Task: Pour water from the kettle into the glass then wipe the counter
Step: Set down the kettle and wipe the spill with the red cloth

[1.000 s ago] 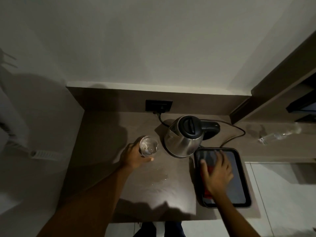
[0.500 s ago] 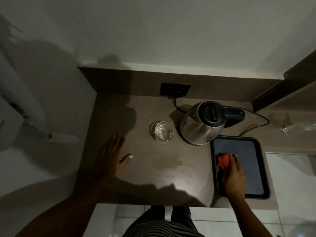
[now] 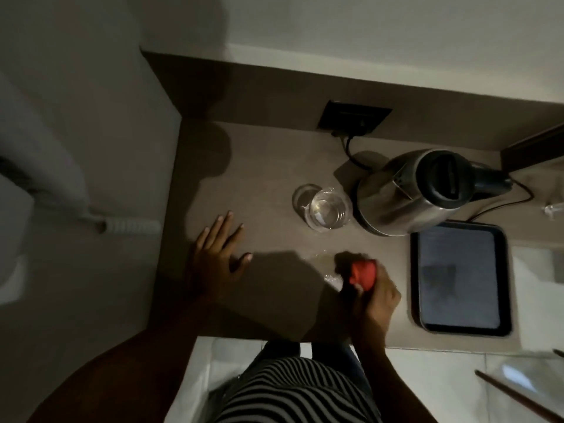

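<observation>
Step in hand, by my judgement: wiping the desk (image 3: 268,154), the pour being done.

Glass (image 3: 329,212) stands upright at desk centre, water inside, just left of the steel kettle (image 3: 406,193), which sits on its base with cord running to the wall socket (image 3: 355,117). Black tray (image 3: 460,274) lies at the right, bare.

Right hand (image 3: 377,297) has its fingers clamped round a bunched red cloth (image 3: 362,274), held at the spill (image 3: 331,277), a small glinting wet patch near the desk's front edge, well short of the glass. Whether the cloth touches the surface cannot be told. Left hand (image 3: 216,254) rests flat on the desk at the left, fingers spread apart, holding nothing.

Recommendations:
- Press the cloth flat rather than balled, so more fabric meets the water.
- Draw strokes toward the near edge, away from the glass and the kettle's cord.
- Check the dim area under the arm's shadow for further drops.
- Keep the left hand planted as a brace.
</observation>
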